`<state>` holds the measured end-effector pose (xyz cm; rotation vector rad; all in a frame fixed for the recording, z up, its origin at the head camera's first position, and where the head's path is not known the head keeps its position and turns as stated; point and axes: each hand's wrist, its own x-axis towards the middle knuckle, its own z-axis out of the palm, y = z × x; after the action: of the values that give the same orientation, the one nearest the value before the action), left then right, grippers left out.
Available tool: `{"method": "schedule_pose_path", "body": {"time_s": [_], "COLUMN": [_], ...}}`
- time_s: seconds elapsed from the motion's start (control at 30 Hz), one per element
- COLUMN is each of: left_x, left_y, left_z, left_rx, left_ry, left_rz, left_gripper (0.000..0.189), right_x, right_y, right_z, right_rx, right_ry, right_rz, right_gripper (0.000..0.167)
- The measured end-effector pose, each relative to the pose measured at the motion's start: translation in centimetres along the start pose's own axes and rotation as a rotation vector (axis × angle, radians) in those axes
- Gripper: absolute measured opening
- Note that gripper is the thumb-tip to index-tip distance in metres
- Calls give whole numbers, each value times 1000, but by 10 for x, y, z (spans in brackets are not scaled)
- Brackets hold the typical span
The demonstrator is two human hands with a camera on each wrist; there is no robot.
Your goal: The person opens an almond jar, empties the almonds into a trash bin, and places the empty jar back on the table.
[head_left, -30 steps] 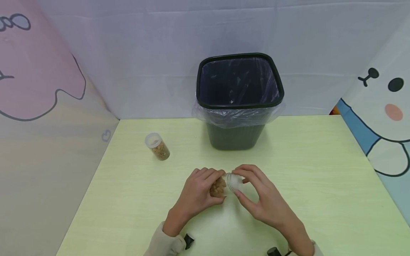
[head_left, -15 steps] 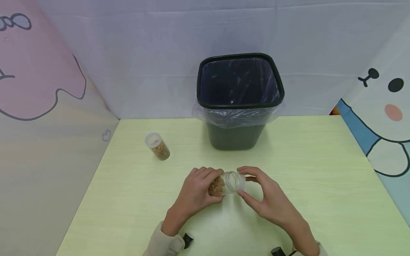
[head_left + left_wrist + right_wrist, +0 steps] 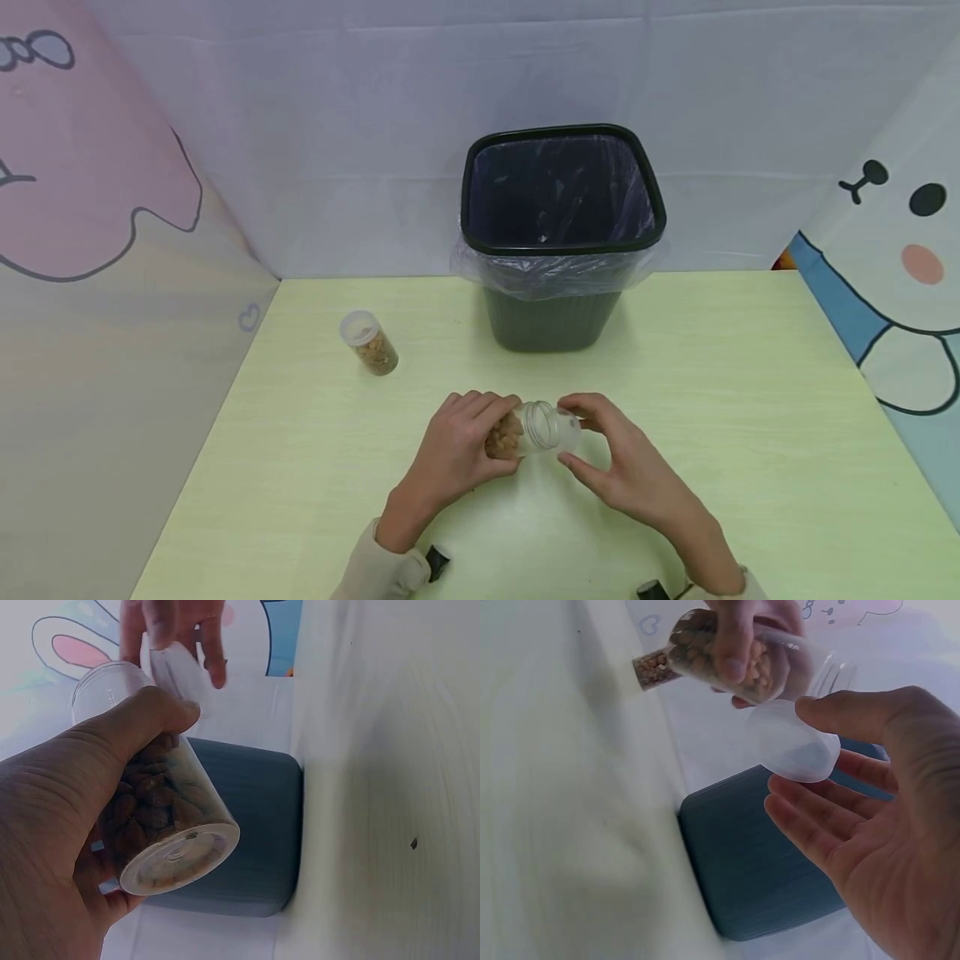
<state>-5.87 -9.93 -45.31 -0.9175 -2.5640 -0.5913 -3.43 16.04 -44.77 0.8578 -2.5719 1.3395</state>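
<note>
In the head view my left hand (image 3: 453,454) grips a clear screw-top plastic jar (image 3: 538,427) lying on its side in the air, mouth toward the right. Brown almond-like nuts (image 3: 154,799) fill its lower part in the left wrist view. My right hand (image 3: 630,462) pinches a translucent white lid (image 3: 795,742) between thumb and fingers. The lid is off the jar's threaded neck and tilted, close beside the mouth in the right wrist view. Whether the two touch I cannot tell.
A second jar (image 3: 375,352) with a translucent lid and brown contents stands upright at the left on the pale table (image 3: 300,467). Behind my hands stands a dark green bin (image 3: 551,321) lined with a clear bag (image 3: 540,279). Fabric walls enclose the table's back and sides.
My right hand has moved slightly right, drawing the lid away from the jar and exposing its threaded neck. My left hand, with the jar, has shifted slightly left.
</note>
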Motion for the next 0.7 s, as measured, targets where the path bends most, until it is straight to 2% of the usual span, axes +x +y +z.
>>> {"method": "schedule_pose_path", "body": {"time_s": [0.2, 0.4, 0.7], "left_x": [0, 2, 4], "left_y": [-2, -3, -4], "left_z": [-2, -6, -12], "left_rx": [9, 17, 39], "left_ry": [-4, -3, -6], "left_rz": [2, 2, 8], "left_gripper": [68, 68, 67], "right_x": [-5, -9, -12], "right_y": [15, 29, 40], "right_z": [7, 15, 26], "right_rx": [-28, -39, -229], "right_ry": [-67, -112, -59], "right_rz": [83, 116, 81], "right_gripper": [64, 63, 63]}}
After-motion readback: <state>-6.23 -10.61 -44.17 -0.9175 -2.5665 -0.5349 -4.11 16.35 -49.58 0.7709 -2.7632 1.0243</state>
